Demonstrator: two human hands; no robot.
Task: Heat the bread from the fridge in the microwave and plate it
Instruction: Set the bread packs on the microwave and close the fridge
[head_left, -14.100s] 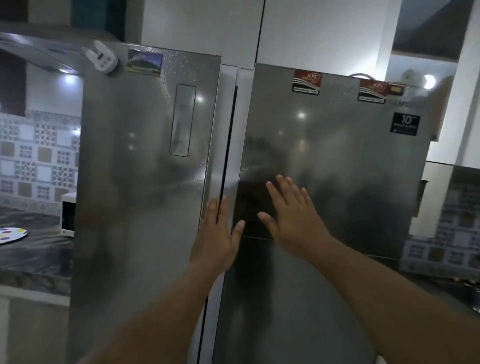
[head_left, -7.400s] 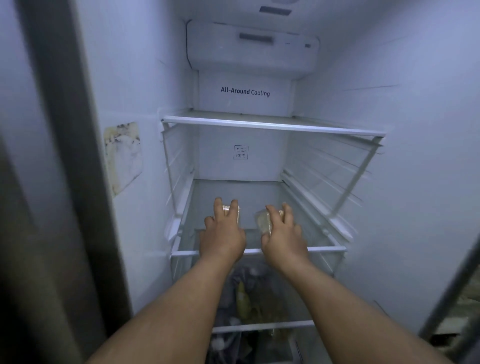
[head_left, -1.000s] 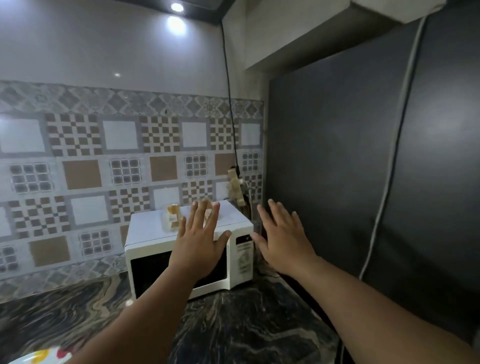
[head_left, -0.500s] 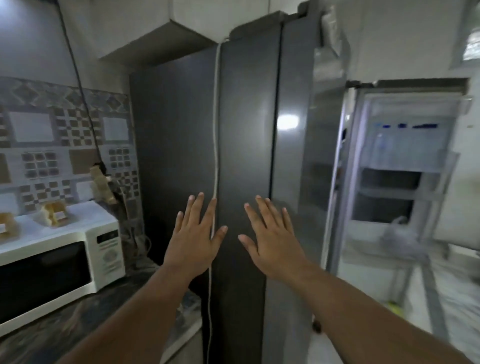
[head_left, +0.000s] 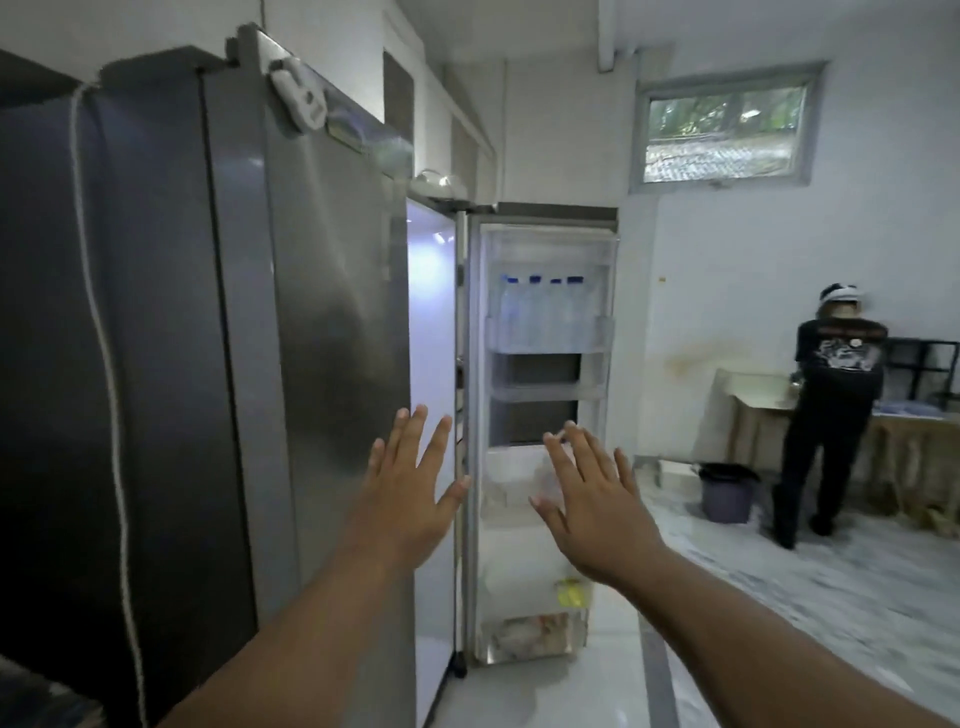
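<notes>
- Nearest you, both hands are raised with fingers spread wide and hold nothing: your left hand (head_left: 410, 499) hangs in front of the edge of the closed steel fridge door (head_left: 332, 332), your right hand (head_left: 592, 504) in front of the open fridge door (head_left: 545, 415).
- Compared with half a second ago, your view has swung off the microwave; it and the bread left on top of it are now out of sight, somewhere off to the left of your left hand.
- Just beyond your right fingertips, the open door's shelves face you, with water bottles (head_left: 540, 312) high above the hand and a yellow packet (head_left: 571, 592) low below your wrist.
- Between your two hands, the lit fridge interior (head_left: 431, 322) shows as a narrow strip.
- My reading: the bread is already fetched, so you have turned back only to push this door closed; heating and plating are not yet started.
- Far to the right of your right hand, another person (head_left: 831, 415) stands at a counter, a bucket (head_left: 727, 493) on the floor nearby.
</notes>
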